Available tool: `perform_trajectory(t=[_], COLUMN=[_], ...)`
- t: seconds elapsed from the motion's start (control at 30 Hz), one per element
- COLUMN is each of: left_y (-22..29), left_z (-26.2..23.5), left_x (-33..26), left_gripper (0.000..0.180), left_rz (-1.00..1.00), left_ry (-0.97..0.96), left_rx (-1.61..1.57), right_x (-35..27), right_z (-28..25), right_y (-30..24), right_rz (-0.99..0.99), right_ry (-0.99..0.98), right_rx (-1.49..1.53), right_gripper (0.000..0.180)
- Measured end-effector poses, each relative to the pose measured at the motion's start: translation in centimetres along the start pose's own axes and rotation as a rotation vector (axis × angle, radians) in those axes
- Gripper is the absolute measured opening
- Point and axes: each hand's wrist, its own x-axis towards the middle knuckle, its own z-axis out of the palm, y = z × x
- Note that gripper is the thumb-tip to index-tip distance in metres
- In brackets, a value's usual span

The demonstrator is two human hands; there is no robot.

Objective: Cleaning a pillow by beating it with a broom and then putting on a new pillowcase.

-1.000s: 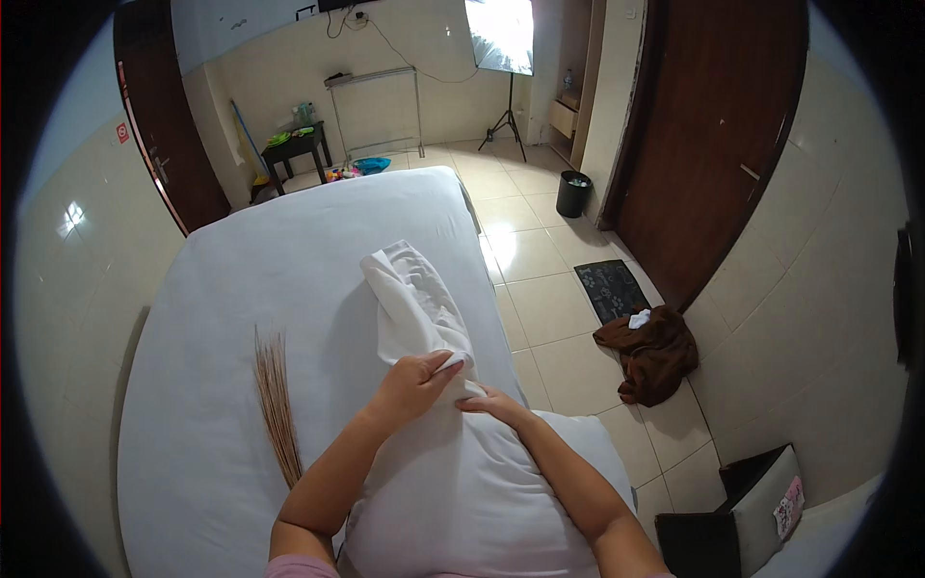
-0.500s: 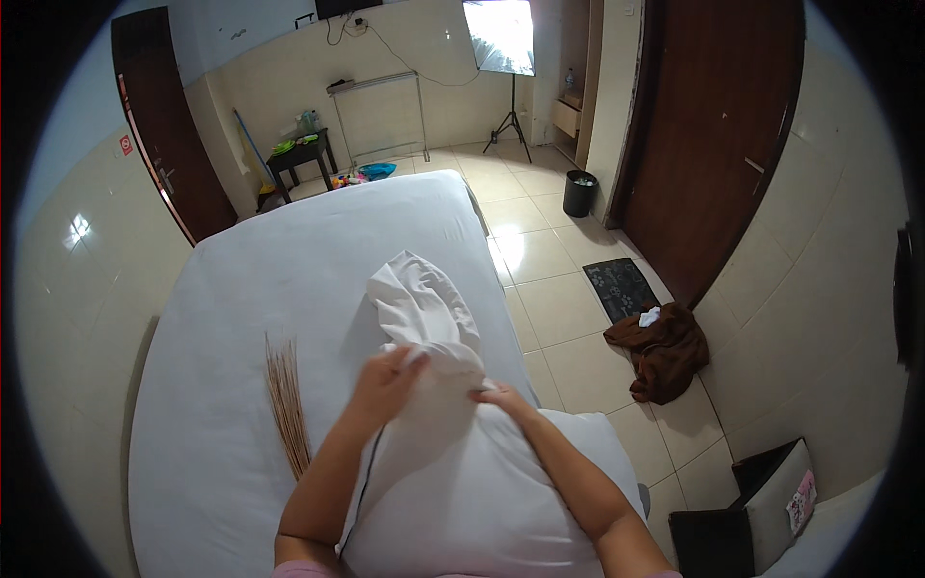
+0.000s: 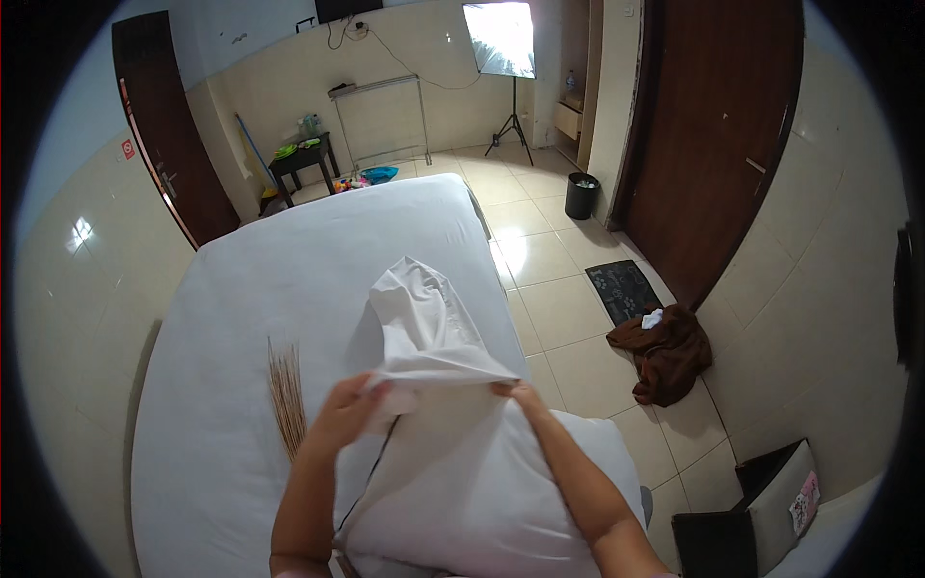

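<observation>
The person stands at the near end of a wide bed covered in a smooth white sheet (image 3: 289, 270), with a plump white pillow (image 3: 482, 491) lying just below the hands. Both hands grip a crumpled white cotton pillowcase (image 3: 424, 323). The left hand (image 3: 347, 409) has its fingers closed around the case's near edge on the left; the right hand (image 3: 520, 395) pinches the same edge on the right, fingers narrow and curled under the cloth. The case's long axis runs straight away from the person toward the far end of the bed, its loose body heaped beyond the fingers, while the pillow's top end sits directly under the held edge. Both hands are equally near. A bundle of thin brown broom sticks (image 3: 286, 395) lies on the sheet just left of the left hand.
</observation>
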Motion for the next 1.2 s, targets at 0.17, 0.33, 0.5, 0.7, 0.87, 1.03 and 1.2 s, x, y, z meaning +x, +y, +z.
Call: perform_trajectory(t=[0.17,0.33,0.5,0.7,0.87,1.03,1.2], left_y=[-6.5,-9.2,-16.8,-18.4,-16.1,-16.0,-14.8], left_z=[-8.2,-2.9,3.9,3.5,3.8,0.7,4.6], left_x=[-2.5,-2.2,-0.2,-2.3,0.6,0.6,2.0], left_gripper=[0.014,0.006,0.012,0.012,0.008,0.017,0.02], left_rz=[-0.052,0.211,0.019,-0.062,-0.075,-0.062,-0.124], left_ry=[0.21,0.21,0.319,0.405,0.233,0.429,0.52], left_rx=[0.226,0.432,0.159,-0.072,-0.044,0.524,0.59], right_x=[-1.1,-1.0,-0.3,-9.9,-12.5,-11.0,-10.9], right_z=[-6.0,-8.1,-14.1,7.8,11.9,9.8,6.4], right_y=[-7.2,-9.6,1.1,-4.0,1.6,-5.3,-12.6], right_rz=[-0.01,0.026,0.03,-0.65,-0.581,-0.497,-0.532], right_ry=[0.26,0.413,0.707,0.06,0.178,0.079,0.2], right_rx=[0.023,0.255,-0.415,-0.984,-1.754,-1.39,-1.269], right_gripper=[0.033,0.032,0.041,0.052,0.06,0.053,0.061])
